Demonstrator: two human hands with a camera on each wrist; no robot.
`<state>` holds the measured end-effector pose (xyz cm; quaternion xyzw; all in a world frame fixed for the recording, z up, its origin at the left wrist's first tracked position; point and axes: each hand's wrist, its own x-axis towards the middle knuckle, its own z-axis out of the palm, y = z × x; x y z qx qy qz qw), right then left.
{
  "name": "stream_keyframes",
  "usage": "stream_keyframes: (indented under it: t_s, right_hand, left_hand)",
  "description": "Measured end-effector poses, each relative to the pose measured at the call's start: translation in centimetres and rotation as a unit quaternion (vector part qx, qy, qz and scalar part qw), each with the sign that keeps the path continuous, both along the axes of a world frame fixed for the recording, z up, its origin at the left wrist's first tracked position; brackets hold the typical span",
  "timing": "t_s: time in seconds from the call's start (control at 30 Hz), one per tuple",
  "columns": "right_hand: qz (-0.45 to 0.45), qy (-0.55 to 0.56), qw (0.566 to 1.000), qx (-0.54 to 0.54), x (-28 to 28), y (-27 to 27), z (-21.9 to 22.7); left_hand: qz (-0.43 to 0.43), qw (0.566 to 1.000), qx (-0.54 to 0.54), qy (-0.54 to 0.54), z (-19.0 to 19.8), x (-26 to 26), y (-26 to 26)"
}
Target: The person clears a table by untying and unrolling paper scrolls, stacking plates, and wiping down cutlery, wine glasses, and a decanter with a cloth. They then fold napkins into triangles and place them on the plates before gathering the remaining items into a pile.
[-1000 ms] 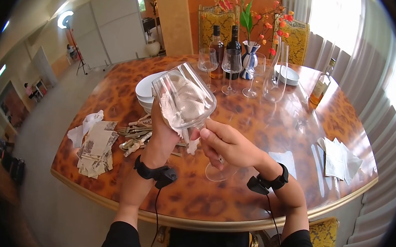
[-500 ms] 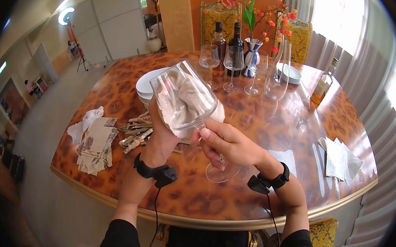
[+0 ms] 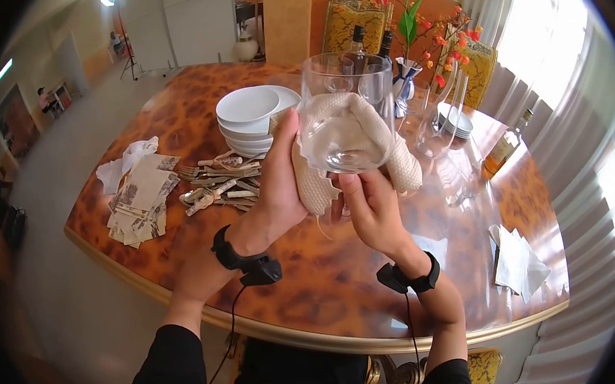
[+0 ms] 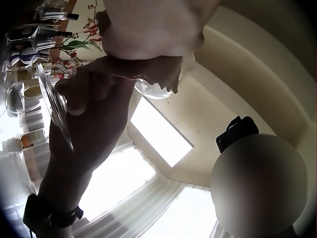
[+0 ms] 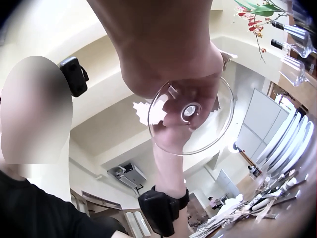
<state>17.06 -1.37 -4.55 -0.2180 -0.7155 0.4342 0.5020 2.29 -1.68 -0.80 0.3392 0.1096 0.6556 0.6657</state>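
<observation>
A large clear wine glass point(image 3: 343, 155) is held up in front of me, nearly upright, its bowl facing the far side of the table. My left hand point(image 3: 279, 186) holds a cream textured cloth point(image 3: 313, 185) against the bowl, with the thumb along its left side. More of the cloth wraps behind the bowl and hangs out at the right. Below the bowl, my right hand point(image 3: 377, 215) grips the stem. The round glass foot point(image 5: 189, 111) shows under the hands in the right wrist view. Cloth and bowl hide most of the left fingers.
White bowls point(image 3: 245, 109) and a pile of cutlery point(image 3: 226, 186) are left of my hands, with patterned napkins point(image 3: 140, 194) further left. Behind the glass stand bottles point(image 3: 357, 42) and a vase point(image 3: 404, 92). A decanter point(image 3: 436, 137), liquor bottle point(image 3: 504, 149) and white napkins point(image 3: 517, 260) are right.
The wine glass has turned from tilted left to nearly upright and shifted right. My hands moved with it, and the cloth now sticks out further on the right. The head view has shifted slightly.
</observation>
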Motion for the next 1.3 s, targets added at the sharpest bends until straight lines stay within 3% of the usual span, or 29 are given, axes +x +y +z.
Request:
stream_keyframes:
  t_s: [0.03, 0.1, 0.13, 0.17, 0.23, 0.27, 0.3, 0.37, 0.4, 0.43, 0.5, 0.57, 0.63, 0.77, 0.83, 0.87, 0.97, 1.03, 1.1, 1.13, 1.27, 1.3]
  right_hand:
    - [0.000, -0.008, 1.000, 0.000, 0.1, 0.2, -0.1]
    - [-0.079, 0.040, 0.990, 0.112, 0.4, 0.7, 0.4]
    - [-0.097, 0.062, 0.989, 0.096, 0.6, 0.5, 1.3]
    - [-0.127, 0.086, 0.986, 0.068, 0.8, 1.1, 1.1]
    - [-0.171, 0.115, 0.977, 0.053, 0.9, 1.4, 1.7]
    - [-0.167, 0.105, 0.978, 0.062, 1.1, 1.5, 2.0]
    - [-0.183, 0.075, 0.978, 0.060, 1.4, 1.4, 2.2]
    - [-0.203, 0.049, 0.976, 0.057, 1.7, 1.0, 2.1]
    - [-0.220, -0.042, 0.972, 0.073, 2.0, 0.6, 2.0]
    - [-0.238, -0.135, 0.958, 0.087, 2.3, 0.2, 1.8]
    - [-0.273, -0.173, 0.941, 0.103, 2.5, -0.4, 1.6]
    - [-0.330, -0.271, 0.888, 0.173, 2.4, -1.5, 2.3]
    - [-0.328, -0.281, 0.884, 0.179, 2.6, -2.3, 2.7]
    - [-0.242, -0.300, 0.896, 0.219, 3.0, -4.0, 2.6]
    - [-0.258, -0.170, 0.930, 0.201, 2.5, -5.2, 2.1]
    - [-0.302, -0.153, 0.896, 0.288, 3.2, -5.0, 1.6]
    - [-0.418, -0.116, 0.831, 0.349, 5.6, -3.9, 0.1]
    - [-0.408, -0.141, 0.848, 0.306, 5.7, -3.8, 0.7]
    - [-0.228, -0.068, 0.964, 0.115, 5.3, -3.2, 0.6]
    - [-0.172, -0.053, 0.982, 0.048, 5.3, -3.3, 0.5]
    - [-0.109, 0.048, 0.989, 0.093, 4.9, -2.7, 0.7]
    - [-0.104, 0.065, 0.989, 0.083, 4.8, -2.7, 1.2]
  left_hand:
    - [0.000, 1.000, 0.000, -0.008, -0.2, -0.1, 0.1]
    - [-0.051, 0.997, 0.051, 0.018, -0.9, -0.6, 0.6]
    - [-0.030, 0.992, 0.094, 0.073, -1.0, -0.8, 0.7]
    - [-0.030, 0.993, 0.097, 0.061, -1.4, -0.1, 0.4]
    - [0.194, 0.928, 0.238, 0.211, -0.8, 2.0, -0.7]
    - [0.199, 0.892, 0.298, 0.274, -1.7, 1.8, 0.1]
    - [0.206, 0.892, 0.301, 0.267, -2.5, 1.9, 0.5]
    - [0.075, 0.922, 0.244, 0.292, -3.7, 2.5, 0.6]
    - [0.045, 0.914, 0.211, 0.344, -3.8, 1.9, 0.5]
    - [0.040, 0.914, 0.213, 0.342, -4.1, 2.0, 0.8]
    - [0.032, 0.894, 0.219, 0.389, -5.3, 2.6, 2.0]
    - [0.044, 0.891, 0.196, 0.407, -6.4, 3.4, 2.7]
    - [0.029, 0.926, 0.214, 0.308, -5.9, 3.7, 2.1]
    - [0.029, 0.954, 0.156, 0.255, -4.8, 3.5, 1.3]
    - [0.018, 0.968, 0.076, 0.237, -4.2, 3.0, 1.5]
    - [0.018, 0.971, 0.057, 0.230, -4.1, 2.8, 1.5]
    - [0.059, 0.971, 0.054, 0.227, -3.8, 3.0, 1.5]
    - [0.057, 0.970, 0.050, 0.229, -3.3, 2.9, 0.9]
    - [-0.009, 0.962, 0.031, 0.271, -3.1, 2.5, 0.9]
    - [-0.038, 0.963, 0.053, 0.261, -2.8, 2.5, 0.7]
    - [-0.055, 0.955, 0.119, 0.265, -3.8, 2.0, 1.4]
    - [-0.125, 0.935, 0.079, 0.322, -2.5, 1.4, 0.4]
